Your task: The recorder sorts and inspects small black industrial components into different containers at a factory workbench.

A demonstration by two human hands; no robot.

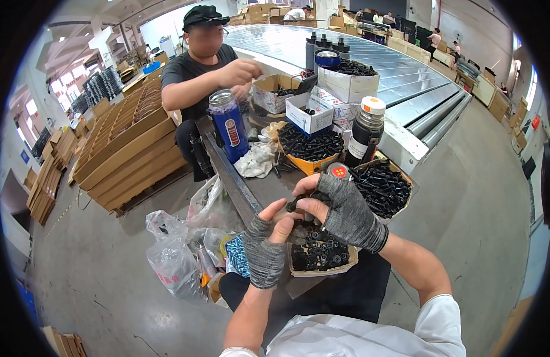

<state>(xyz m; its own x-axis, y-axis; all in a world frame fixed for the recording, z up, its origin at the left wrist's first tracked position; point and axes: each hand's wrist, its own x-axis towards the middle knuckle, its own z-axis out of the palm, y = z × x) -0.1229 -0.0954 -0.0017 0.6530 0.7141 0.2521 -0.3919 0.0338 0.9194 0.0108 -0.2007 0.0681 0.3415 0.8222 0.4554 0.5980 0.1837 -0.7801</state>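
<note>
Both my hands wear grey fingerless gloves and meet above a work surface. My right hand (349, 211) is closed, its thumb and fingers pinching a small dark part (292, 206) whose exact kind I cannot make out. Close beside that part, my left hand (266, 247) has its thumb and forefinger apart, with nothing visible between them. Beneath the hands lies an open carton of black washers and rings (319, 253). To the right of it, another carton is heaped with black bolts (379, 189).
Across from me sits a person (198, 77), hands raised near a carton. Between us stand a blue can (228, 126), a dark bottle (365, 132) and a tray of black bolts (310, 144). Plastic bags (173, 256) and bluish screws (237, 256) are at left; a roller conveyor (429, 110) stretches behind.
</note>
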